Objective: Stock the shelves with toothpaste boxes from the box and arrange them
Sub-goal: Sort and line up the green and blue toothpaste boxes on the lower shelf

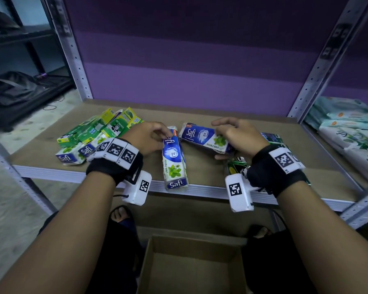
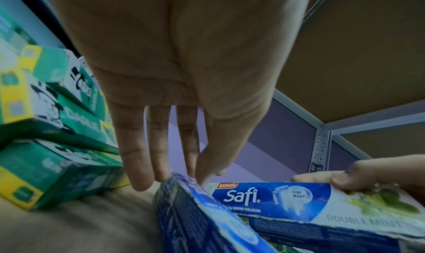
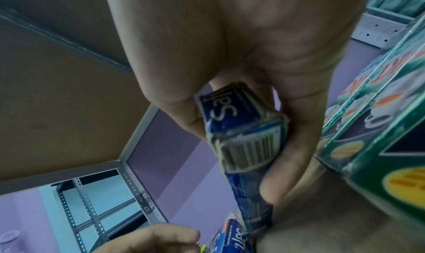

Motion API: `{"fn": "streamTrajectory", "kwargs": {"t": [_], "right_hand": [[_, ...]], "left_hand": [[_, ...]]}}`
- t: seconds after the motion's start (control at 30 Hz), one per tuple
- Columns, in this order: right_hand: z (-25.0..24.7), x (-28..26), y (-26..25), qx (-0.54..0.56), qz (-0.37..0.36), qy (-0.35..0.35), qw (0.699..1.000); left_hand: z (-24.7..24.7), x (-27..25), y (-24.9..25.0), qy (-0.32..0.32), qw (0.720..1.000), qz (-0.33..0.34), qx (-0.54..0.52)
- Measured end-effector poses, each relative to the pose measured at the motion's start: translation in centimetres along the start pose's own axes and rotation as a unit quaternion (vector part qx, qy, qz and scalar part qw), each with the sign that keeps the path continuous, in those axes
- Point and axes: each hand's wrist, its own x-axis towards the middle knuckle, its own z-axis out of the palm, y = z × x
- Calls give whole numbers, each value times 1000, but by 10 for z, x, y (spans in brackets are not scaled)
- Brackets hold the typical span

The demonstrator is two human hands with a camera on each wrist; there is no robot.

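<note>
Two blue-and-white Safi toothpaste boxes lie on the brown shelf board (image 1: 200, 113). One Safi box (image 1: 174, 162) (image 2: 207, 220) points toward the front edge, and my left hand (image 1: 164, 133) (image 2: 193, 177) pinches its far end between thumb and fingertips. The other Safi box (image 1: 200, 134) (image 2: 287, 200) (image 3: 243, 148) lies crosswise. My right hand (image 1: 219, 141) (image 3: 239, 144) grips its right end, thumb on the near side and fingers over the top. A brown cardboard box (image 1: 191, 268) stands open on the floor below, and I see nothing in the part of it that shows.
A loose heap of green Darlie boxes (image 1: 106, 128) (image 2: 57, 122) and Safi boxes (image 1: 72, 157) fills the shelf's left. Dark green boxes (image 1: 236, 168) (image 3: 379, 129) lie under my right wrist. Soft packs (image 1: 348, 132) fill the neighbouring bay. Metal uprights (image 1: 72, 52) stand at both sides.
</note>
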Motion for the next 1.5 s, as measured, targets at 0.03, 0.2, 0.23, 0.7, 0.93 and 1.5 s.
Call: {"fn": "streamTrajectory", "kwargs": {"t": [0.03,0.2,0.23,0.7,0.93,1.5], "right_hand": [[-1,1,0,2,-11,8,1000],[-11,4,-1,28,-34,41,998],[-13,4,-1,27,-33,40,998],[-30,-5,-7,104,-23,-40,994],[-31,2,-5,149,-29,30,988],[-31,17,9,-87,-23,42,995]], "left_hand": [[0,2,1,-19,1000,21,-8],[-2,11,-3,-99,985,111,90],[-1,14,-5,-110,980,112,126],[8,15,-4,-115,981,45,148],[10,8,3,-89,979,21,183],[-2,-3,7,-90,976,-28,194]]}}
